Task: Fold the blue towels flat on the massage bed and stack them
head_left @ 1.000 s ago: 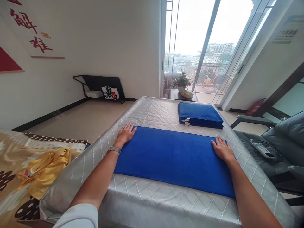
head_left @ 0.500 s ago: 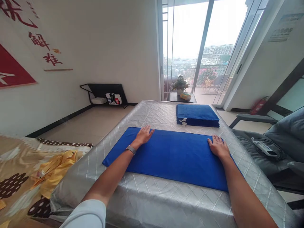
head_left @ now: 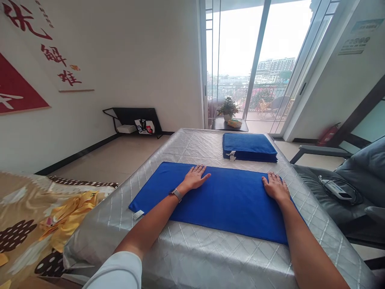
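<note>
A blue towel [head_left: 222,200] lies spread flat on a table with a silver quilted cover [head_left: 192,146]. My left hand [head_left: 195,178] rests palm down on it, left of the middle near its far edge, fingers spread. At the towel's far right corner lies my right hand [head_left: 276,186], also flat with its fingers apart. Neither hand grips anything. A white label [head_left: 138,214] shows at the towel's near left edge. Behind the towel sits a stack of folded blue towels [head_left: 250,146], with white labels sticking out at its front left.
A patterned blanket [head_left: 18,200] with a yellow cloth [head_left: 69,216] on it is at the left. On the right stands a grey armchair [head_left: 313,180] holding a power strip [head_left: 337,186]. Beyond the table, a potted plant [head_left: 228,107] stands before the glass door.
My left hand has slid right across the towel, towards its middle. The white label at the near left edge has come into view. My right hand has stayed in place.
</note>
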Demonstrator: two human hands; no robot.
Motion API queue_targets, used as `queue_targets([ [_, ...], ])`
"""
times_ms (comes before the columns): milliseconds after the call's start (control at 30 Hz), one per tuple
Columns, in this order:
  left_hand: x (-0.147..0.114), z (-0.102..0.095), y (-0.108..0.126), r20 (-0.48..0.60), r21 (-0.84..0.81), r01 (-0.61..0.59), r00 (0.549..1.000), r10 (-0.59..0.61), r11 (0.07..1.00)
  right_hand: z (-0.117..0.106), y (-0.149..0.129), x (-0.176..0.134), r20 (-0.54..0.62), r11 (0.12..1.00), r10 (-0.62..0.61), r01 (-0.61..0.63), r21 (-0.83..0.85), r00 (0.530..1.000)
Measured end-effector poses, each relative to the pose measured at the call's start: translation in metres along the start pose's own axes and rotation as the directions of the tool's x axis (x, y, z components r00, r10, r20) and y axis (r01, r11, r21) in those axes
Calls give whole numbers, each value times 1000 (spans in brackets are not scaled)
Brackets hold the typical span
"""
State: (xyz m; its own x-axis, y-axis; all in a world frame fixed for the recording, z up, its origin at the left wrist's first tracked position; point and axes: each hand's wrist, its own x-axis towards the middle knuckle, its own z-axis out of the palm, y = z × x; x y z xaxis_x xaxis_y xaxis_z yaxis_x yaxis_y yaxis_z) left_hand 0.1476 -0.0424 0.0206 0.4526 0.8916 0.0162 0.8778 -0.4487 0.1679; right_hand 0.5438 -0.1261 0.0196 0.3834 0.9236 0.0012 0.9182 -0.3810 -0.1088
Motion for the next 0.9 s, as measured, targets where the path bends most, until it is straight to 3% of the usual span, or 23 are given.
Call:
queue_targets([
  [133, -20, -13, -75, -1, 35, 180, 984, -180, 983, 1, 1, 1, -1, 1000, 1, -1, 0, 1000],
  [233, -37, -21, -132, -23, 59, 328, 945, -327, 943, 3, 2, 3, 0, 1000, -4, 4, 7, 1000],
  [300, -45, -24, -157, -40, 69, 383, 924, -381, 921, 3, 2, 3, 4, 1000, -5, 5, 11, 1000],
  [367, -48, -26, -168, -45, 72, 402, 916, -399, 913, 3, 3, 3, 6, 1000, -3, 3, 14, 1000],
  [600, -47, -33, -162, -13, 99, 410, 912, -410, 907, 1, 0, 1, -7, 1000, 10, -10, 21, 1000],
  [700, -39, -36, -146, -96, 156, 450, 893, -440, 879, 1, 0, 2, -15, 1000, 10, -10, 23, 1000],
  [800, -23, -32, -102, -206, 115, 403, 904, -375, 908, 3, 1, 2, -23, 1000, 10, -10, 23, 1000],
  [900, -4, -16, -37, -107, 20, 89, 990, -87, 996, 3, 1, 2, -24, 1000, 11, -11, 22, 1000],
])
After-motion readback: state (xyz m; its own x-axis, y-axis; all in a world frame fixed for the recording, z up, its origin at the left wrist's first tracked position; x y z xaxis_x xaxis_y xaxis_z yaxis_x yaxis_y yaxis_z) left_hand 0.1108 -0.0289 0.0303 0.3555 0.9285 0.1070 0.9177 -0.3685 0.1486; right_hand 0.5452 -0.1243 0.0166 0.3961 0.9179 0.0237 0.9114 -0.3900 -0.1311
